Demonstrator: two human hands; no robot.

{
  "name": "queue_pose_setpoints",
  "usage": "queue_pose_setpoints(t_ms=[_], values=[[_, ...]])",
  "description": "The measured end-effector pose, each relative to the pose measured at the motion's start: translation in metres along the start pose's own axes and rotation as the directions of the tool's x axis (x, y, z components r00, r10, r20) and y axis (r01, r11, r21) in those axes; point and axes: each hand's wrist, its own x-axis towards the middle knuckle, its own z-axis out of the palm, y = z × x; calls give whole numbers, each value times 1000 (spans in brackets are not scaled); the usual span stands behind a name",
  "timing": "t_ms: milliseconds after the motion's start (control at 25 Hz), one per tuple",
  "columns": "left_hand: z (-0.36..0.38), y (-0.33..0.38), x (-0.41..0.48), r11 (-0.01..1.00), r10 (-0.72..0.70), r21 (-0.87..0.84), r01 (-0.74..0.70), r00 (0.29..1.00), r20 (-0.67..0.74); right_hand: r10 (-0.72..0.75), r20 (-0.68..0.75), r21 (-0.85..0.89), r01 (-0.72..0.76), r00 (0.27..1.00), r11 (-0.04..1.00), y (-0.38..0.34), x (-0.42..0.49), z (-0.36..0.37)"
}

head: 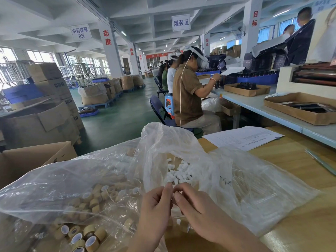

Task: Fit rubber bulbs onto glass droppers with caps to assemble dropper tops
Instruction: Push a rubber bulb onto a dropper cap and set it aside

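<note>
My left hand (pixel 155 206) and my right hand (pixel 193 204) meet fingertip to fingertip low in the view, pinching a small white rubber bulb (pixel 172 194) that is mostly hidden between them. Just beyond them a pile of white rubber bulbs (pixel 179 174) lies in an open clear plastic bag (pixel 236 179). To the left, a second clear bag (pixel 72 179) holds several tan wood-look caps (pixel 87 237) with white liners. An assembled piece, white tip and tan cap (pixel 182 224), lies under my right hand. I see no glass dropper clearly.
The wooden table (pixel 300 224) stretches right, with a printed sheet (pixel 243 137) at its far edge and a thin strip (pixel 320 161) near the right side. An open cardboard box (pixel 27 159) stands at the left. Seated workers (pixel 189 95) fill the bench ahead.
</note>
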Motion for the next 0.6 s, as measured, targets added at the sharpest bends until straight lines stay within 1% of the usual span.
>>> queue_pose_setpoints(t_ms=[80,160,280,360,600], values=[[-4,-2,2,998,47,43,-43,993,-111,31,-29,-71,-33,999,997,3,1,-7],[-8,-4,4,996,64,74,-52,983,-170,68,-61,-158,-77,996,985,9,2,-17],[-9,-5,6,981,105,180,-76,982,-157,78,-92,-211,-96,993,973,16,3,-23],[-8,-5,5,978,107,193,-78,983,-148,64,-86,-230,-83,994,970,17,4,-21],[-9,-6,6,978,68,206,-44,992,-110,65,-82,-188,-80,994,979,18,3,-24]])
